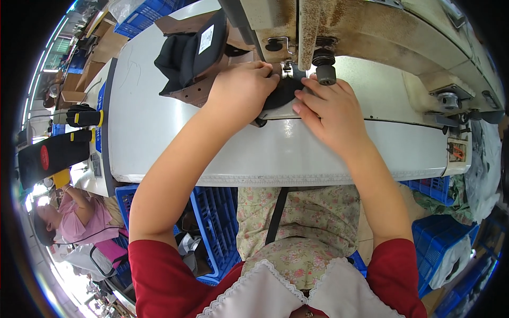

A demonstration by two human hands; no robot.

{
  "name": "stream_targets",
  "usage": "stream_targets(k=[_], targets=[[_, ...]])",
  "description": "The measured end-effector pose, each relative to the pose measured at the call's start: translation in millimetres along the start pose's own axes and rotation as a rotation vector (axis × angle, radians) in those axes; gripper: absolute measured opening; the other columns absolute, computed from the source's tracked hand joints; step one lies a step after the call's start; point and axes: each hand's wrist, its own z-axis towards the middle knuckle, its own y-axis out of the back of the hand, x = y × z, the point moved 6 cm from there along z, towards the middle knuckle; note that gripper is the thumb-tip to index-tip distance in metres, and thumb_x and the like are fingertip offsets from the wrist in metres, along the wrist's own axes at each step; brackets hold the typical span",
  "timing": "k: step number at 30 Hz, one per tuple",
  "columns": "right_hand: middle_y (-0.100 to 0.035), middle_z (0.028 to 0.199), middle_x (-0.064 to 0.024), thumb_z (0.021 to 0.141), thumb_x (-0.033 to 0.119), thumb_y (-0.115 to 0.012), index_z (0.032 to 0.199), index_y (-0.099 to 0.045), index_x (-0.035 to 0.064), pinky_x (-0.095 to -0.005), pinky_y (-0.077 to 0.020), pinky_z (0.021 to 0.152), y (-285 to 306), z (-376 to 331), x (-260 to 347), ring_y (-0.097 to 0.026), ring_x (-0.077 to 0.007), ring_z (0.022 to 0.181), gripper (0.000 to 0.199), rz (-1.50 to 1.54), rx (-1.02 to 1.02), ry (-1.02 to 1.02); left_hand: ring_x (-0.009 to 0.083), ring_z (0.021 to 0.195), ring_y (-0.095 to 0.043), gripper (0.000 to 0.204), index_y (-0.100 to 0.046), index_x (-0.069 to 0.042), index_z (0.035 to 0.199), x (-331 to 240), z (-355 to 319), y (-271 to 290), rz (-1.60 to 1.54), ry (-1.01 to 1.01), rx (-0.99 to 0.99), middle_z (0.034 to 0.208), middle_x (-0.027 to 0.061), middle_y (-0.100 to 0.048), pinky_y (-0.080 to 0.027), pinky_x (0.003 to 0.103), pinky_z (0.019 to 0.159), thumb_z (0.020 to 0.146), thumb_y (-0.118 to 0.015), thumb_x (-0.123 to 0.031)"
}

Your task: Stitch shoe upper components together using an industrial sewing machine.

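A brown and black piece that looks like a shoe upper (183, 62), with black padded lining and a white label, lies on the sewing machine's bed. My left hand (237, 94) is closed on its edge just left of the needle, fingers curled and thumb tucked in. The rounded black end (282, 94) of the piece lies in front of the presser foot (288, 68). On the other side, my right hand (335, 114) has its fingers apart, their tips at the black end's right edge. The sewing machine (371, 29) partly hides the right fingertips behind a dark knob.
The white table (154, 143) has a ruled front edge. Blue crates (212, 228) stand below it at left, another blue crate (440, 244) at right. A co-worker in pink (87, 217) sits far left by another table. More blue crates (143, 18) are beyond the table's far left.
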Motion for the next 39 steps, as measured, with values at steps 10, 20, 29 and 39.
stream_targets(k=[10, 20, 29, 39], targets=[[-0.066, 0.095, -0.0073, 0.082, 0.023, -0.069, 0.091, -0.07, 0.0052, -0.0399, -0.045, 0.092, -4.1, 8.8, 7.6, -0.06, -0.0257, 0.103, 0.02, -0.07, 0.016, 0.009, 0.0224, 0.092, -0.066, 0.032, -0.073, -0.012, 0.109, -0.8, 3.3, 0.0, 0.048, 0.047, 0.068, 0.101, 0.0008, -0.071, -0.055, 0.036, 0.072, 0.079, -0.062, -0.005], [-0.066, 0.088, -0.0066, 0.079, 0.014, -0.07, 0.086, -0.062, 0.0045, -0.0368, -0.0519, 0.067, -32.2, 14.3, 22.4, -0.066, -0.0244, 0.082, 0.014, -0.162, 0.055, 0.045, 0.0329, 0.125, -0.053, 0.042, -0.066, -0.002, 0.115, -16.7, -96.2, 42.2, -0.043, 0.12, -0.201, 0.121, 0.0139, -0.062, -0.04, 0.047, 0.106, 0.073, -0.068, -0.008], [-0.069, 0.086, -0.0094, 0.081, 0.012, -0.067, 0.09, -0.065, 0.0041, -0.0385, -0.0544, 0.064, -25.7, 13.2, 23.3, -0.068, -0.0267, 0.073, 0.012, -0.063, -0.036, -0.043, 0.0315, 0.137, -0.043, 0.064, -0.057, -0.002, 0.13, 16.0, -53.3, 22.6, 0.223, 0.031, -0.138, 0.143, 0.0157, -0.05, -0.033, 0.046, 0.114, 0.067, -0.066, -0.006], [-0.068, 0.089, -0.0071, 0.075, 0.016, -0.069, 0.08, -0.064, 0.0066, -0.0378, -0.053, 0.081, -26.0, 1.2, 28.1, -0.069, -0.0236, 0.098, 0.012, -0.163, -0.112, -0.008, 0.0299, 0.121, -0.058, 0.036, -0.069, -0.002, 0.109, 0.4, -35.6, 35.5, 0.335, -0.376, 0.217, 0.129, 0.0148, -0.063, -0.047, 0.04, 0.104, 0.074, -0.064, -0.01]])
